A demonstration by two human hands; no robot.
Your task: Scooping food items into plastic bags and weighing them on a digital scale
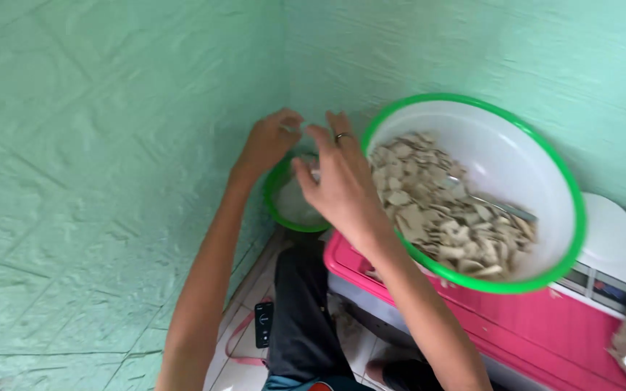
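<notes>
Both hands were up over the small green-rimmed white plastic bowl (290, 205) in the corner by the mint-green wall (110, 145). From where I stood, the left hand (268, 143) had its fingers pinched on something small and pale, too blurred to name, and the right hand (337, 176), a ring on one finger, hovered beside it with fingers loosely spread, gripping nothing I could make out. The small bowl looked nearly empty, though the hands hid much of it. Just beside it, the large green-rimmed white plastic basin (537, 166) rested on a pink plastic crate (487, 318) and was heaped on its near side with pale beige broken chips (436, 210), a metal spoon (498, 208) lying among them. So I judged the portioning barely started, with almost the whole heap left in the basin.
</notes>
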